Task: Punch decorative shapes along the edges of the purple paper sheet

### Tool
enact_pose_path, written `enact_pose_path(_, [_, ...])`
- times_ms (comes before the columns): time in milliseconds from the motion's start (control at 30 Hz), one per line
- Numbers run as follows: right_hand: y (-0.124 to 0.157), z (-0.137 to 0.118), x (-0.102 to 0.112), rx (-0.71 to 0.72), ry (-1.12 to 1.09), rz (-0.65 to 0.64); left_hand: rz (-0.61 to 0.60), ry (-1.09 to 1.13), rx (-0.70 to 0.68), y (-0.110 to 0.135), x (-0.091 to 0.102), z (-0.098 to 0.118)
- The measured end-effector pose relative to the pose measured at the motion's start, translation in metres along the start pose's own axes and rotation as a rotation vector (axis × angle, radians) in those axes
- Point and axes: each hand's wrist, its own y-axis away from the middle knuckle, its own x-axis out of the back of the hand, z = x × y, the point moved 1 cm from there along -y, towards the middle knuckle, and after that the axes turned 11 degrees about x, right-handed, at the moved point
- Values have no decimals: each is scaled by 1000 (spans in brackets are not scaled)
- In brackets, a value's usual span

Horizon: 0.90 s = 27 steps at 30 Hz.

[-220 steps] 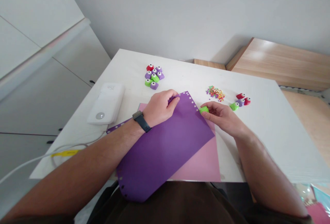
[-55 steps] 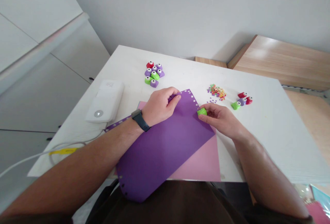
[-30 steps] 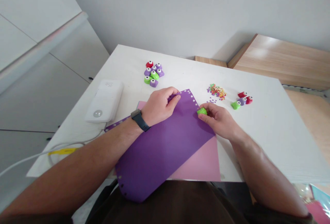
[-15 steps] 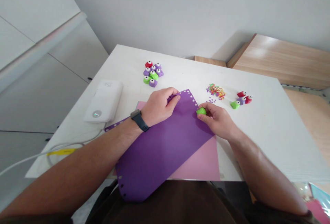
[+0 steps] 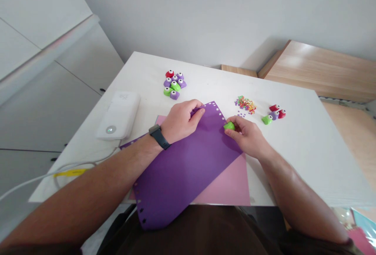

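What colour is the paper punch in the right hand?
The paper punch is bright green; the head view shows it best.

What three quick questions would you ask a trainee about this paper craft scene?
1. True or false: the purple paper sheet lies partly over a pink paper sheet.
2. Which hand holds the green craft punch? A, the left hand; B, the right hand.
3. Fill the gap: the heap of paper cut-outs beside the punches is ____ in colour.

Key: 1 true; 2 B; 3 multicoloured.
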Motion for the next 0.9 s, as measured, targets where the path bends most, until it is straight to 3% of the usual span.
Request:
enact_pose_path(533, [2,1,9,6,-158,-15,-10,-10,18,-1,2,1])
enact_pose_path(900, [-6,23,16,-74,-480,246,-13,-19,26,-1,3,0])
